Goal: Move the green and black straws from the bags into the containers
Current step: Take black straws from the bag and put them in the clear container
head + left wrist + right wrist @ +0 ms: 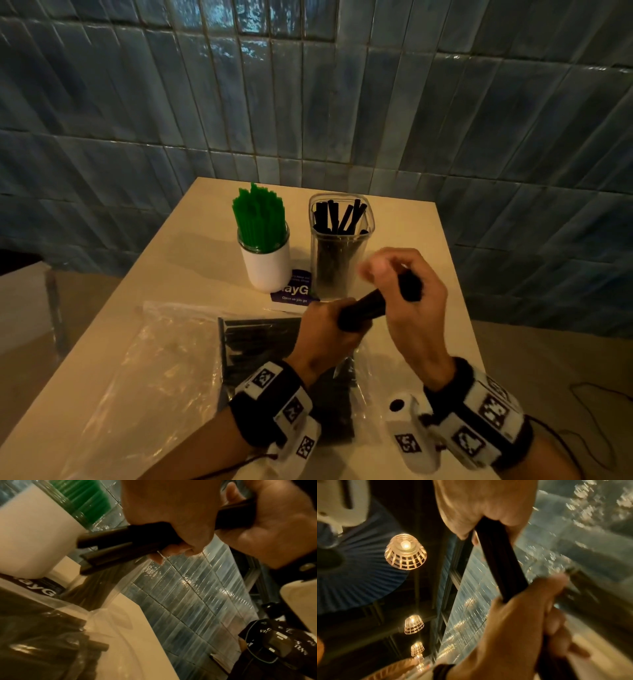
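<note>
A bundle of black straws hangs above the table, held at both ends. My left hand grips its near end and my right hand grips the far end, just in front of the clear container that holds several black straws. The same bundle juts from my left hand in the left wrist view, and the bundle runs down from my right hand in the right wrist view. Green straws stand in a white container. A clear bag of black straws lies under my left wrist.
An empty clear plastic bag is spread over the left of the cream table. A purple card lies between the two containers. A blue tiled wall stands close behind the table.
</note>
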Available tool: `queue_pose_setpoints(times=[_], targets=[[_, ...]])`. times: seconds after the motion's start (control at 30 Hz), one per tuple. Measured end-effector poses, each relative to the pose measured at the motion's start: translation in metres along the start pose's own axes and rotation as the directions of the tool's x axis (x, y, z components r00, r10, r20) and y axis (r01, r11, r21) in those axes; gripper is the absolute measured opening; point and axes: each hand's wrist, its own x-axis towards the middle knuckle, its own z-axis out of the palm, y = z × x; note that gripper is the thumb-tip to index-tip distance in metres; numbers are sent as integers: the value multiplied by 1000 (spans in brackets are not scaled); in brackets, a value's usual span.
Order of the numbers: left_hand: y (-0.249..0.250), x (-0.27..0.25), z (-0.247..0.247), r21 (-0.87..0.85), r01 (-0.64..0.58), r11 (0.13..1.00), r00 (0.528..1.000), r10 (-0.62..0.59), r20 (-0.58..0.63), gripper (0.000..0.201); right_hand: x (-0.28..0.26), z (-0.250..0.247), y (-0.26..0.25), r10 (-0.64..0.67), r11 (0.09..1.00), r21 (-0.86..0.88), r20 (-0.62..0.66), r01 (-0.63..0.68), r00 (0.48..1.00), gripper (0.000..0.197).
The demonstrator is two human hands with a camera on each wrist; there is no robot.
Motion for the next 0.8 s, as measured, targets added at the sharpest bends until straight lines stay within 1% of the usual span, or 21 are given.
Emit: queue_pose_setpoints(times=[0.03,0.07,0.1,0.17,0.23,0.27,0.3,0.33,0.37,0.43,0.5,0.57,0.63,0.7,0.73,0.8], targets=[[6,2,2,-36,-16,999,1000,16,8,27,2,5,0,35,995,95,-18,-34,999,26],[12,5,3,-64,-38,997,999,39,9,24,7,8,-1,37,989,148,-40,-31,999,29],[16,8,4,-63,-69,996,998,69,1,26,15,10,-4,14,983,182,-55,-4,998,31],[20,18,3,18,-143,990,988,143,-59,45,42,8,-19,-71,966,242,-82,89,994,36],[15,30,-4,113,-172,979,970,188,-153,62,77,2,-39,-156,940,276,-178,201,972,47],[11,35,-9,151,-159,976,961,188,-203,68,95,-2,-49,-181,926,283,-248,250,952,50],[6,41,-13,192,-123,974,958,167,-234,74,113,-6,-58,-207,913,280,-312,297,927,48],[1,45,-18,242,-69,968,964,128,-235,79,129,-9,-64,-237,902,268,-351,340,906,43],[-4,49,-22,298,-18,954,974,84,-210,83,142,-10,-67,-263,894,256,-362,367,894,40],[-13,54,-25,403,36,915,992,18,-129,87,159,-3,-61,-268,901,245,-337,359,903,36],[-18,56,-26,462,34,886,996,8,-90,85,164,10,-42,-247,934,188,-280,305,928,30],[-19,57,-28,475,21,880,996,23,-88,82,164,22,-17,-244,964,57,-200,260,949,26],[-19,57,-29,486,31,874,997,5,-72,81,161,32,10,-210,975,-98,-89,201,974,26],[-21,56,-30,496,34,867,998,-6,-58,82,155,38,35,-119,965,-230,30,123,992,33],[-22,56,-30,496,34,867,999,-10,-52,83,152,39,47,-43,960,-272,76,62,996,36],[-26,56,-29,488,40,872,999,-23,-41,85,143,39,68,128,936,-344,151,-69,980,46]])
